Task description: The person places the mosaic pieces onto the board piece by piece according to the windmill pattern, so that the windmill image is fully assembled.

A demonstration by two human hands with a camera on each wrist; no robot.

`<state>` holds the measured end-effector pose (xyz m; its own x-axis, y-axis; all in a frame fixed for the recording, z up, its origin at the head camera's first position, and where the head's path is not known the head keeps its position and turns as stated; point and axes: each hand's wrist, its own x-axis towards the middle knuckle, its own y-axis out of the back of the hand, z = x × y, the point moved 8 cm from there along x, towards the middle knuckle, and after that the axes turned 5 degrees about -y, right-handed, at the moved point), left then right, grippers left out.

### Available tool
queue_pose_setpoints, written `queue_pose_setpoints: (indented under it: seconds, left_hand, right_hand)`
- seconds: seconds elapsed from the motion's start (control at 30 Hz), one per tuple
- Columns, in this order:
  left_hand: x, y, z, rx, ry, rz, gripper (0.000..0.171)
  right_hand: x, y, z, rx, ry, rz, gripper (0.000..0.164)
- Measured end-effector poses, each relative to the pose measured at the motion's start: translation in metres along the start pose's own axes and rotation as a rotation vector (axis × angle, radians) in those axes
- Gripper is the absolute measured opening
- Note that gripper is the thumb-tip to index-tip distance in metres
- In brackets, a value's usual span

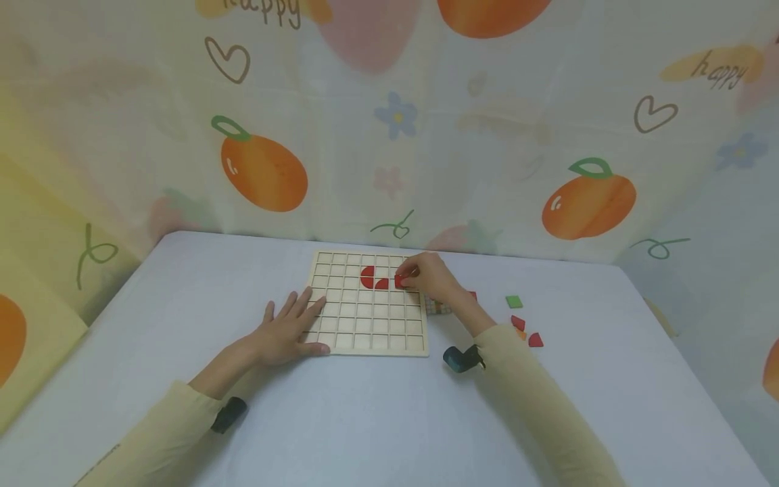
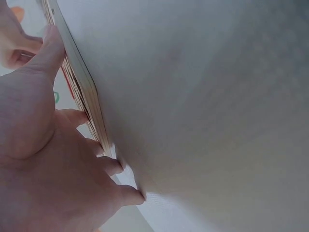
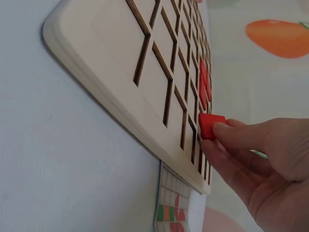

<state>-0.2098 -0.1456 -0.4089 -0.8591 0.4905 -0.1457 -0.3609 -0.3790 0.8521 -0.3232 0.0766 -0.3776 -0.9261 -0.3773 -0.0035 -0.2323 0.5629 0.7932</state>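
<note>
Fingers (image 3: 237, 137) of the right hand (image 1: 431, 276) pinch one red piece (image 3: 208, 125) at the far right part of the gridded board (image 1: 363, 325); whether it touches a cell, I cannot tell. The left hand (image 1: 282, 338) holds nothing, its fingers spread straight at the board's left edge. Both wrist views show the board's layered side from low down, which the head view does not. The right wrist view also shows green, orange and red cells on a printed card (image 3: 170, 205) by the board's right edge; the right arm partly covers it in the head view. Three red quarter-round pieces (image 1: 381, 285) sit in cells on the board's far half. Right of the board, four loose pieces lie on the surface (image 1: 341, 419): one green square (image 1: 514, 302), two red pieces (image 1: 535, 340) and one partly hidden orange piece (image 1: 521, 335).
</note>
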Motion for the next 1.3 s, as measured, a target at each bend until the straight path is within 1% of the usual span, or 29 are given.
queue_pose_setpoints:
  seconds: [0.13,0.23,0.33,0.47,0.57,0.83,1.07,1.3]
  left_hand:
    - [0.001,0.000,0.001,0.002,0.000,-0.002,0.093]
    - [0.001,0.000,0.002,0.001,0.000,-0.003,0.093]
    - [0.001,0.000,0.002,0.001,-0.002,-0.003,0.093]
    - [0.001,0.001,0.003,-0.002,-0.006,-0.005,0.093]
    - [0.002,0.001,0.003,0.002,-0.008,-0.005,0.093]
    - [0.002,0.000,0.002,0.012,-0.008,-0.002,0.093]
    - [-0.001,0.000,-0.003,0.004,0.002,0.009,0.094]
    - [0.002,-0.005,-0.006,0.001,-0.003,0.006,0.096]
  right_hand:
    - [0.002,-0.003,-0.001,-0.015,0.011,0.002,0.013]
    - [0.004,-0.006,-0.001,-0.035,0.004,0.001,0.012]
    - [0.005,-0.008,0.000,-0.058,-0.015,-0.004,0.011]
    - [0.006,-0.011,0.003,-0.070,-0.068,-0.020,0.013]
    - [0.005,-0.012,0.002,-0.090,-0.084,-0.032,0.015]
    - [0.004,-0.014,-0.002,-0.140,-0.095,-0.032,0.016]
    - [0.003,-0.016,-0.009,-0.160,-0.058,-0.039,0.018]
    - [0.000,-0.013,-0.006,-0.172,-0.065,-0.056,0.017]
